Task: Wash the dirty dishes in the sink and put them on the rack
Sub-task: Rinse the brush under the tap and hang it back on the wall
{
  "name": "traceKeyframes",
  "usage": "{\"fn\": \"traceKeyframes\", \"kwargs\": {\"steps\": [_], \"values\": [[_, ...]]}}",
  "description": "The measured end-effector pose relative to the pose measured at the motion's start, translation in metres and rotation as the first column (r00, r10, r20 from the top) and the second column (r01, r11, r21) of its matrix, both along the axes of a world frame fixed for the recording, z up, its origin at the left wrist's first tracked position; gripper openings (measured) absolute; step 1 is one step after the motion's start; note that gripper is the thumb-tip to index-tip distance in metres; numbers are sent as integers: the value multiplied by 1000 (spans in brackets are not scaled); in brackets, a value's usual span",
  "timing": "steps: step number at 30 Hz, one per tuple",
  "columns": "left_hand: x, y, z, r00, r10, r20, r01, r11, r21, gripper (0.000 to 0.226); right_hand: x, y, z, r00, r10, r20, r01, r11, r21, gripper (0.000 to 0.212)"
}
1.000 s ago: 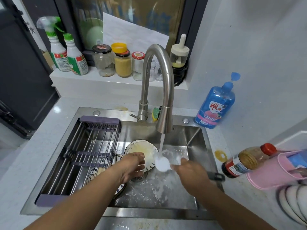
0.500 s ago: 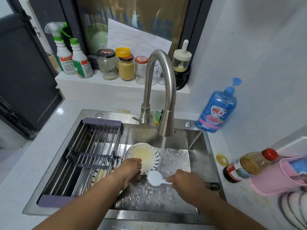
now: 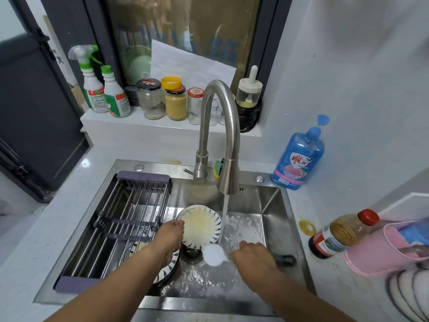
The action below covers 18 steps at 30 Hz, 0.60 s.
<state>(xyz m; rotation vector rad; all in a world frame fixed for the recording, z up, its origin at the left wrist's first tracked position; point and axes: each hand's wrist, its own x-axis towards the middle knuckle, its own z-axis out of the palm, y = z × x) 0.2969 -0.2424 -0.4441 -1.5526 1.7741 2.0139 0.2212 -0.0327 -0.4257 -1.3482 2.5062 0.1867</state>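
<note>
Wall (image 3: 348,66): pale and plain, far and right.
Window (image 3: 181,26): far middle, dark frame, glass maybe cloudy.
Ledge (image 3: 139,129): white, under the window.
Counter (image 3: 58,217): light grey, speckled, near left.
Door (image 3: 30,112): dark, far left.

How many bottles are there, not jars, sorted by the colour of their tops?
Green tops: 2, the spray bottle and the plain bottle next to it
Blue top: 1, the soap bottle
Red top: 1, the brown bottle
Total: 4
</note>
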Motion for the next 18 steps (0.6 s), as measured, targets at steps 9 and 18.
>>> {"fn": "traceKeyframes", "kwargs": {"steps": [9, 18], "values": [[15, 5, 14, 910, -395, -124, 400, 917, 14, 55, -10, -19, 25, 996, 81, 22, -81, 997, 5, 38], [24, 47, 45, 579, -803, 143, 437, 158, -885, 5, -15, -14, 104, 905, 349, -243, -348, 936, 49, 15]]}}
